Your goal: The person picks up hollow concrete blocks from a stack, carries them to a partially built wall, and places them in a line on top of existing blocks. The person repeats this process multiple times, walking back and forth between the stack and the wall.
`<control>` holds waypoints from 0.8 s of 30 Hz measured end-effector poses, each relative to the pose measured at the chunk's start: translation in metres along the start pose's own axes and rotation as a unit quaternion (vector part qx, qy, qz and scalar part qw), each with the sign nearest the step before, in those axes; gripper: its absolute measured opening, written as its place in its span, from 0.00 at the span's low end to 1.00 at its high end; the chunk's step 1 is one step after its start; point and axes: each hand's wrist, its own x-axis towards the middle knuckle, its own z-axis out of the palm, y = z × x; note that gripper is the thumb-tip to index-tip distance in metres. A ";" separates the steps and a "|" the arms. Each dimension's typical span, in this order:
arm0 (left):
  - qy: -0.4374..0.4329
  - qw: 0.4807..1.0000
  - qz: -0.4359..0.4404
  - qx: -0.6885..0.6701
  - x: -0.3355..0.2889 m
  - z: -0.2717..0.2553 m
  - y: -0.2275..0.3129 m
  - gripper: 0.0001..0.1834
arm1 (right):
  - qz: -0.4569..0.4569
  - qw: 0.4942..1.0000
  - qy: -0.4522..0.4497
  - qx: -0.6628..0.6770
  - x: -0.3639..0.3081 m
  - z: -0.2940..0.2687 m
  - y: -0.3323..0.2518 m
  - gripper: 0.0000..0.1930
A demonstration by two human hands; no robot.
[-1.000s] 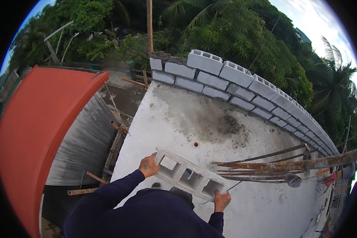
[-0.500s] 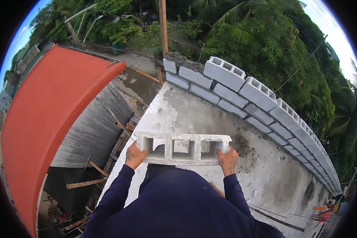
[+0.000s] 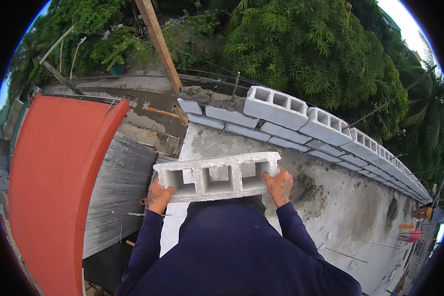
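A grey hollow concrete block [image 3: 217, 163] with three square holes is held up in front of my body. My left hand [image 3: 159, 196] grips its left end, the thumb hooked into the end hole. At the other end my right hand [image 3: 279, 187] grips in the same way, thumb inside the right hole. Ahead and to the right runs a low wall of the same blocks. Its top course starts with a hollow block [image 3: 275, 109], and to the left of that lies a bed of wet-looking mortar [image 3: 217, 98] on the lower course.
A concrete slab [image 3: 350, 207] lies under me, with mortar smears and thin rods. Left of its edge is a drop beside a red-orange roof [image 3: 49, 187]. A wooden post [image 3: 160, 44] leans at the wall's left end. Trees [image 3: 301, 54] stand beyond.
The view has turned and come closer to the wall's left end. Still in both hands, the block has tilted, its right end now higher than its left.
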 end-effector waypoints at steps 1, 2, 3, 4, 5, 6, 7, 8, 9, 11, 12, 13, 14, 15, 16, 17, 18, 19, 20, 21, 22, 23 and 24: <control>-0.002 0.999 -0.030 -0.040 0.022 -0.007 0.010 0.21 | 0.000 1.000 0.010 0.011 0.015 0.002 -0.011 0.21; 0.005 0.995 -0.042 -0.087 0.047 -0.012 0.022 0.21 | -0.011 0.999 0.022 0.025 0.033 0.006 -0.024 0.20; 0.013 0.998 -0.014 -0.060 0.069 -0.018 0.034 0.21 | -0.004 0.999 0.034 0.033 0.051 0.009 -0.035 0.20; 0.022 0.999 0.012 -0.033 0.091 -0.024 0.045 0.21 | -0.006 0.998 0.042 0.040 0.072 0.012 -0.047 0.20; 0.038 0.998 0.044 -0.003 0.112 -0.031 0.055 0.21 | -0.010 0.998 0.045 0.047 0.093 0.017 -0.057 0.20; 0.040 0.998 0.039 0.020 0.138 -0.038 0.065 0.21 | -0.017 0.997 0.053 0.055 0.116 0.023 -0.068 0.21; 0.042 0.997 0.036 0.045 0.161 -0.042 0.072 0.20 | -0.021 0.997 0.054 0.060 0.137 0.028 -0.075 0.21; 0.049 0.995 0.066 0.063 0.179 -0.042 0.077 0.20 | -0.032 0.995 0.056 0.072 0.154 0.032 -0.080 0.21; 0.049 0.996 0.044 0.053 0.202 -0.042 0.085 0.19 | -0.034 0.995 0.050 0.075 0.175 0.035 -0.086 0.22; 0.056 0.997 0.052 0.027 0.236 -0.043 0.100 0.19 | -0.014 0.997 0.060 0.051 0.212 0.042 -0.099 0.20; 0.054 0.997 0.048 0.016 0.255 -0.044 0.108 0.19 | -0.007 0.997 0.066 0.042 0.230 0.046 -0.107 0.19; 0.058 0.996 0.073 0.006 0.271 -0.045 0.115 0.18 | -0.009 0.996 0.072 0.045 0.249 0.050 -0.116 0.21; 0.047 0.996 0.073 0.004 0.284 -0.047 0.119 0.18 | -0.012 0.996 0.073 0.042 0.264 0.051 -0.123 0.24; 0.039 0.997 0.072 -0.003 0.299 -0.051 0.124 0.18 | -0.006 0.997 0.066 0.037 0.277 0.051 -0.130 0.27; 0.033 0.995 0.086 -0.023 0.314 -0.054 0.131 0.18 | 0.001 0.998 0.040 0.042 0.289 0.050 -0.137 0.28; 0.024 0.997 0.067 -0.004 0.324 -0.056 0.134 0.18 | 0.021 0.998 0.011 0.051 0.299 0.048 -0.143 0.28; 0.028 0.997 0.069 -0.020 0.334 -0.060 0.139 0.18 | 0.027 0.997 -0.009 0.070 0.309 0.048 -0.151 0.28; 0.027 0.996 0.070 -0.036 0.345 -0.063 0.141 0.18 | 0.037 0.997 0.002 0.068 0.318 0.054 -0.160 0.29; 0.019 0.993 0.099 -0.062 0.354 -0.065 0.142 0.19 | 0.038 0.997 0.004 0.065 0.324 0.058 -0.167 0.29; 0.006 0.996 0.070 -0.053 0.366 -0.070 0.142 0.19 | 0.043 0.997 0.004 0.060 0.329 0.063 -0.173 0.29; -0.011 0.995 0.073 -0.060 0.381 -0.076 0.142 0.19 | 0.038 0.998 0.006 0.056 0.332 0.070 -0.178 0.29; -0.022 0.994 0.076 -0.073 0.395 -0.078 0.141 0.19 | 0.049 0.998 0.028 0.037 0.335 0.079 -0.184 0.29; -0.022 0.995 0.076 -0.060 0.406 -0.079 0.138 0.19 | 0.055 0.997 0.033 0.033 0.337 0.085 -0.186 0.29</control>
